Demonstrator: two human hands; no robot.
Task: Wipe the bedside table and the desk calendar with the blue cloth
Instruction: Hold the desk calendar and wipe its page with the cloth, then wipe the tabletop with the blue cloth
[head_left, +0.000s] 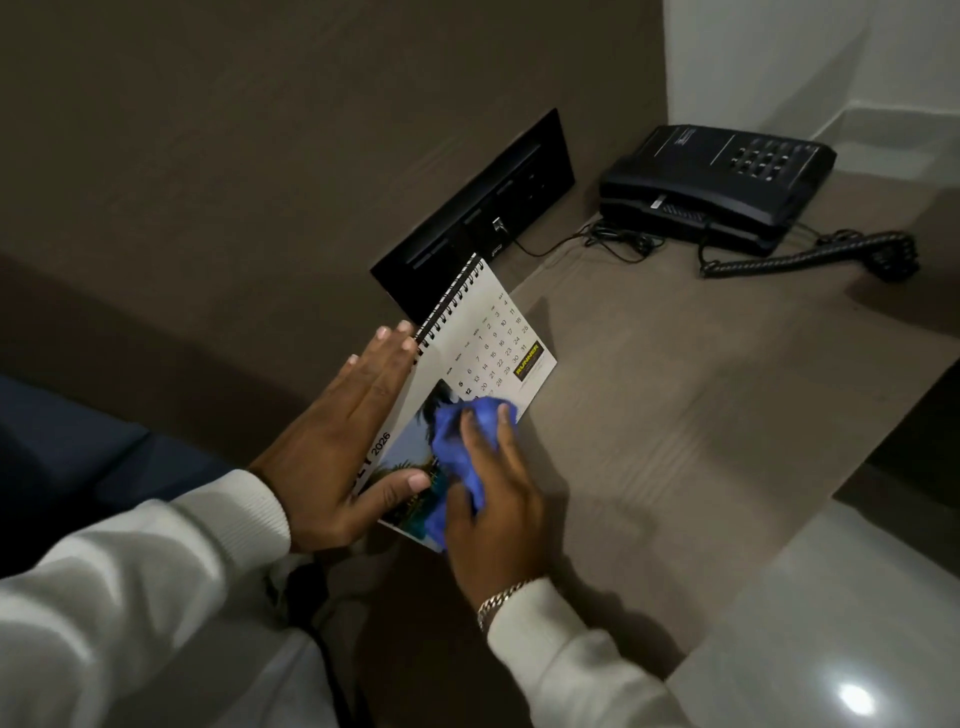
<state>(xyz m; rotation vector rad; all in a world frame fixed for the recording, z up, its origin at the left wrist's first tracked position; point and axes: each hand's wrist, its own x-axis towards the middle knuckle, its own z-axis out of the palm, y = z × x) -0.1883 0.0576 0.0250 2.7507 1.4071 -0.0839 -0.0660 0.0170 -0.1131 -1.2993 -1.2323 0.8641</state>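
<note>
Your left hand (337, 441) steadies the desk calendar (483, 353) at the surface's (701, 415) near left corner, its grip spread wide, fingers flat behind the spiral-bound page and thumb on the front. Your right hand (493, 483) presses the bunched blue cloth (462, 441) against the picture half, grip closed on the cloth. The calendar wipe looks under way; next likely comes sweeping across the date grid. Far right, the telephone (717, 182) sits untouched.
</note>
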